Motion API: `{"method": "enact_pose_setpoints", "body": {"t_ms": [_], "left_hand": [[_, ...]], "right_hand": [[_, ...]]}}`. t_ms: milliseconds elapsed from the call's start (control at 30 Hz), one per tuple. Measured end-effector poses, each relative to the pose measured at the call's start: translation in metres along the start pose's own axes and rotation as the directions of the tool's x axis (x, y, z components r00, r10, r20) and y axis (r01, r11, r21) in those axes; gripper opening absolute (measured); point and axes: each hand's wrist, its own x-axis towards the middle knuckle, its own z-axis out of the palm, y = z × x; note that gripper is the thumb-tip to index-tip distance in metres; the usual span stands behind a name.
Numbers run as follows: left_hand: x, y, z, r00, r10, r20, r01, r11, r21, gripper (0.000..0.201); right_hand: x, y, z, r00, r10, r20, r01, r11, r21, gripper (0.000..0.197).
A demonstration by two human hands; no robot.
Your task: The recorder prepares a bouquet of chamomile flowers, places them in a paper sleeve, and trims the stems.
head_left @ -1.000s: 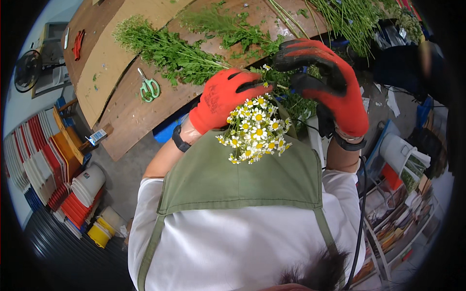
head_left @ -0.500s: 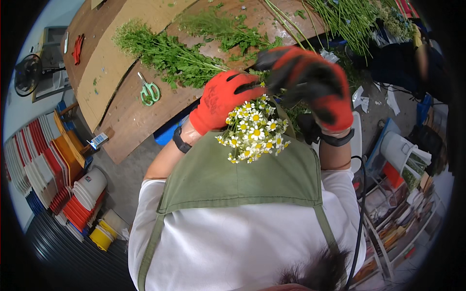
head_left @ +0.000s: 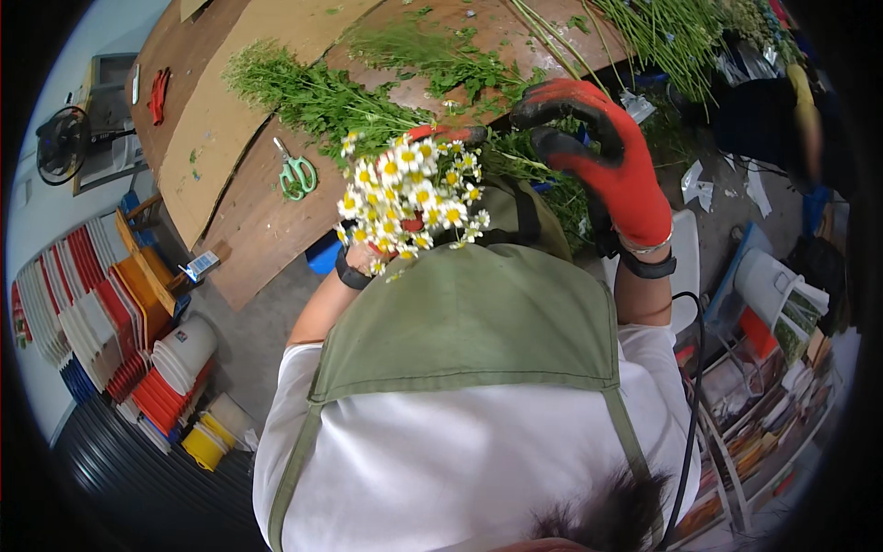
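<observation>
A bunch of small white daisy-like flowers with yellow centres (head_left: 414, 189) is held up in front of my apron. My left hand (head_left: 448, 134), in a red and black glove, is closed round it; the blossoms hide most of that hand. Green stems and leaves (head_left: 520, 161) stick out from the bunch toward my right hand. My right hand (head_left: 618, 166), gloved the same way, is curved with thumb and fingers apart and nothing between them. It hangs just right of the stems, by the table's near edge.
Leafy cut stems (head_left: 340, 106) lie on the brown table (head_left: 253, 262), beside a cardboard sheet (head_left: 221, 138) and green-handled scissors (head_left: 296, 175). Long bare stems (head_left: 671, 41) lie at the far right. Stacked plastic stools (head_left: 92, 322) stand left, a white bucket (head_left: 768, 281) right.
The flower bunch has swung left and up, now covering much of my left hand. My right hand has drawn back from the bunch, and its fingers have spread.
</observation>
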Motion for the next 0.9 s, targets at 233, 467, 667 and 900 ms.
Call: {"method": "enact_pose_setpoints", "body": {"t_ms": [233, 467, 667, 900], "left_hand": [[0.012, 0.011, 0.018, 0.876, -0.470, -0.105, 0.415, 0.848, -0.329, 0.049], [0.029, 0.010, 0.001, 0.944, -0.308, -0.121, 0.319, 0.943, 0.094, 0.053], [0.048, 0.013, 0.013, 0.918, -0.246, -0.311, 0.233, 0.969, -0.079, 0.046], [0.068, 0.034, -0.021, 0.938, -0.323, 0.127, 0.237, 0.863, 0.446, 0.033]], "right_hand": [[0.000, -0.013, 0.010, 0.990, 0.136, 0.023, -0.136, 0.991, 0.017, 0.041], [-0.002, -0.025, 0.040, 0.996, 0.077, -0.033, -0.078, 0.996, -0.048, 0.043], [0.008, -0.027, 0.061, 0.995, -0.101, -0.001, 0.093, 0.917, -0.387, 0.047], [0.016, -0.027, 0.081, 0.971, -0.237, -0.024, 0.185, 0.813, -0.553, 0.043]]}}
